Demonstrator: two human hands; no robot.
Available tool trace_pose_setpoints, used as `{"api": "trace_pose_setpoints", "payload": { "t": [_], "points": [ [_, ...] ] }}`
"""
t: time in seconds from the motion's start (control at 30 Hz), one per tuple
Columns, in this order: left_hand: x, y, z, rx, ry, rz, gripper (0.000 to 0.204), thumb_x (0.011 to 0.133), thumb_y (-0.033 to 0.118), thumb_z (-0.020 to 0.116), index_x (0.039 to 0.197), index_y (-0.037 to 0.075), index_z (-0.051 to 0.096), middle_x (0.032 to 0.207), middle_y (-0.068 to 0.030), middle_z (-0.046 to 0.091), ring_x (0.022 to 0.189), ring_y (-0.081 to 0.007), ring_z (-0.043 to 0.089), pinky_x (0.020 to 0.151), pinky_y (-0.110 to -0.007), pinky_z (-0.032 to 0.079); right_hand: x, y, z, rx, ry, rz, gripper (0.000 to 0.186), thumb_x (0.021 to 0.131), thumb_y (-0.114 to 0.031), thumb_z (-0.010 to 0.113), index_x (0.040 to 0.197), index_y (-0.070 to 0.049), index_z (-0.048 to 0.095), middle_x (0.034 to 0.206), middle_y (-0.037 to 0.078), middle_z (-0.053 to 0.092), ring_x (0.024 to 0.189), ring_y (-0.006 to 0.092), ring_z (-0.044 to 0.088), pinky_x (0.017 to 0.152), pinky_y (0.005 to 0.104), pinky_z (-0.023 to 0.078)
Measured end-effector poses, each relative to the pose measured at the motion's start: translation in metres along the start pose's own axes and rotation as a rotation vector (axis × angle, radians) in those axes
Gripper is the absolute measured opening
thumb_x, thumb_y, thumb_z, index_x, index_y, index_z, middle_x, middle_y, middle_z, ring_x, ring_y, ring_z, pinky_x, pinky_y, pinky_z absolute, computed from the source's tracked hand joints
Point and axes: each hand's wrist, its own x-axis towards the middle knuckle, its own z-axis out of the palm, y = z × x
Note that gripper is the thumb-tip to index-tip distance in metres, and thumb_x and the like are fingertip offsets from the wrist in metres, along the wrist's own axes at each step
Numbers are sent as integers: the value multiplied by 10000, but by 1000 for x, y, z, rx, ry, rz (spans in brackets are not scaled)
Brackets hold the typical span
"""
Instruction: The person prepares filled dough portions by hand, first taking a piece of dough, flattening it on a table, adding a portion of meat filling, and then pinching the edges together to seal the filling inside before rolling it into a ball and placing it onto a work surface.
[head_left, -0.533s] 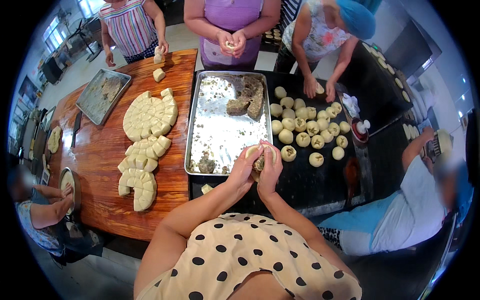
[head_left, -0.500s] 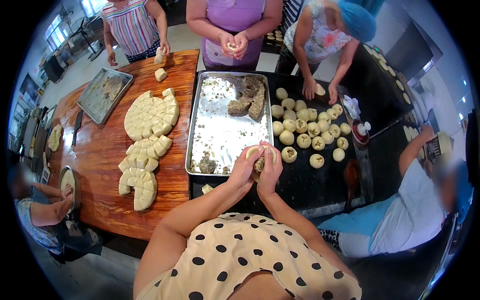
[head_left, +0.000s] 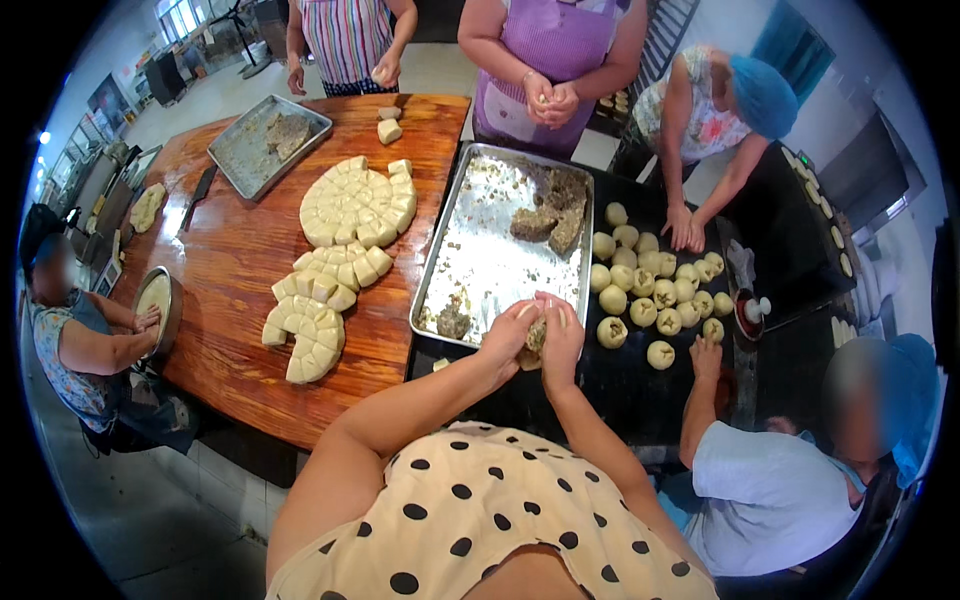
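Over the near edge of the metal tray (head_left: 470, 215), both my hands are cupped together around one piece of dough with dark filling (head_left: 535, 338). My left hand (head_left: 507, 334) wraps it from the left, and my right hand (head_left: 562, 340) closes in from the right with fingertips at the top. Brown, crumbly filling shows between the palms; the fingers cover most of the dough. In the tray, a small lump of filling (head_left: 453, 322) lies near my left hand, and a bigger mass of filling (head_left: 562, 205) sits toward the far right corner.
Several pleated dough balls (head_left: 642, 275) stand on the black table to the right; a co-worker's hand (head_left: 706, 352) touches one. Cut dough pieces (head_left: 355, 205), another tray (head_left: 250, 155) and a knife (head_left: 200, 190) lie on the wooden table. A red pot (head_left: 750, 312) stands far right. Other people surround both tables.
The view has swung, shifting the tables rightward in the picture. My hands stay around the dough, now pressed closer. The co-worker at right has reached in to the dough balls.
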Motion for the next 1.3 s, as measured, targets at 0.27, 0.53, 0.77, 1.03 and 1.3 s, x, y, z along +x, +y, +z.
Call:
{"api": "trace_pose_setpoints", "payload": {
  "t": [0.27,0.53,0.77,1.03,1.3],
  "points": [
    [-4,4,8,191,47,24,471,1019,489,485,1015,52,660,898,-38,654,776,-127,586,721,-298,491,-22,-3,10,-84,158,-71,288,1030,-212,493,1095,17,655,1026,111,692,938,212,631,929,338,463],
    [2,-10,6,398,102,252,539,1004,536,493,905,37,672,727,-8,597,630,-128,539,628,-279,470,-27,-15,4,-265,78,-331,359,1040,-276,449,1169,12,619,1103,144,673,1066,274,633,1119,444,360],
    [33,-23,-19,849,166,401,632,993,549,493,1169,-43,626,910,-147,703,832,-227,680,772,-342,521,-24,-22,0,-104,12,-15,405,1049,-345,445,1121,4,637,1008,123,680,929,209,620,893,339,462],
    [9,37,23,540,-403,-177,847,965,697,344,1478,23,322,1145,-198,660,999,-273,690,905,-364,527,-5,-10,-24,774,195,291,406,1032,-375,472,1054,-10,649,982,80,660,928,193,626,836,320,504],
    [-25,-19,23,41,-23,190,315,1018,344,551,1176,76,605,994,-45,641,864,-118,602,766,-282,501,-24,-11,13,255,316,-89,205,970,-155,620,1059,21,675,1080,89,695,978,150,622,899,307,491]
  ]
}}
